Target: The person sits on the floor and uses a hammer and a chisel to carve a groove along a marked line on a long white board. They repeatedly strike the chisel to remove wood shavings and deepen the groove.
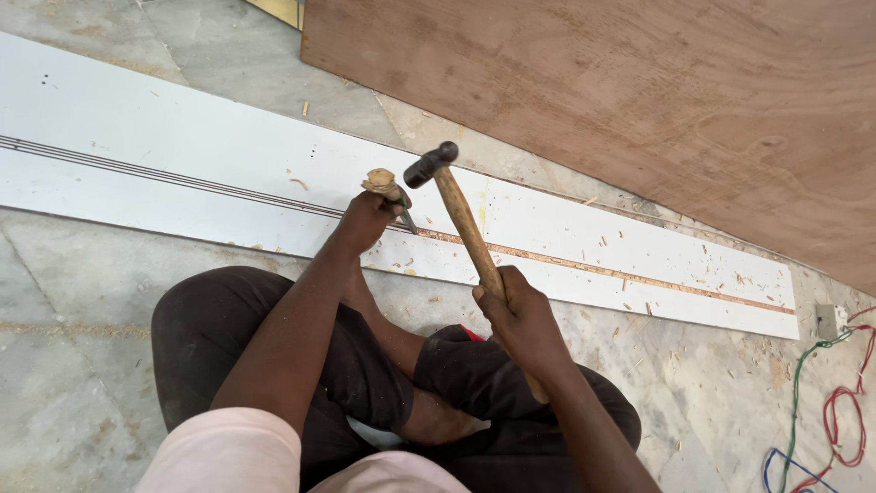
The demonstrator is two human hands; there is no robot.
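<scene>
Holding, left hand (365, 219): clamped on chisel (388, 194), tip on white board (182, 137)
Right hand (516, 310): closed around hammer (456, 210) handle, head beside chisel top

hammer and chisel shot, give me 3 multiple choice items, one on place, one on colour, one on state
1. Where does the chisel tip rest?
A. on the white board's groove
B. on the brown plywood
C. on the wires

2. What colour is the hammer head?
A. red
B. black
C. yellow

3. What does the right hand do?
A. lies open on the floor
B. grips the hammer handle
C. holds a wire

Answers: 1 A, the tip meets the groove in the white board. 2 B, the head is black. 3 B, fingers wrap the wooden handle, while the left hand holds the chisel.
</scene>
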